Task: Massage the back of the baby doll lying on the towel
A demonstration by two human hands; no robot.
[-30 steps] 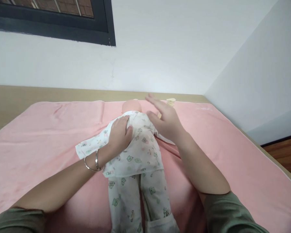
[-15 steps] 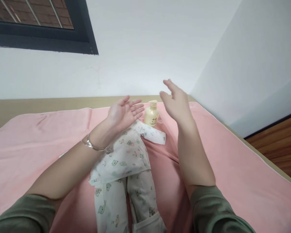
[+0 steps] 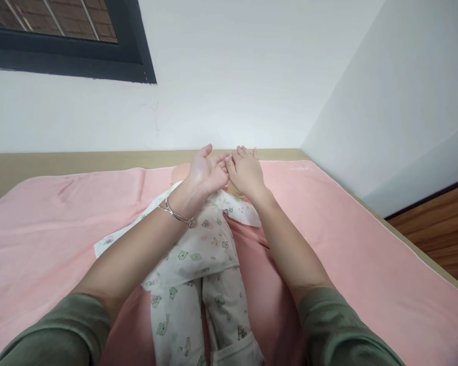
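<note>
My left hand (image 3: 208, 175) is palm up with its fingers stretched out, above the collar of a small white printed baby top (image 3: 200, 244). A metal bangle (image 3: 177, 216) circles that wrist. Palm down, my right hand (image 3: 247, 175) covers the upper part of a pale yellow pump bottle (image 3: 236, 192); its fingers are extended, and the pump head is hidden beneath it. The fingertips of both hands meet or nearly meet. Matching printed baby trousers (image 3: 223, 305) lie below the top. Behind my left hand shows part of a rounded peach-coloured thing (image 3: 178, 173).
A pink blanket (image 3: 347, 244) lies under the clothes, over a beige surface (image 3: 61, 161). White walls (image 3: 232, 76) rise behind and at the right. A dark window frame (image 3: 133, 56) is at upper left, wood-grain board (image 3: 442, 229) at right.
My right hand has come down and left onto the pump bottle, now mostly covering it. My left hand has shifted slightly right, towards the right hand, still palm up.
</note>
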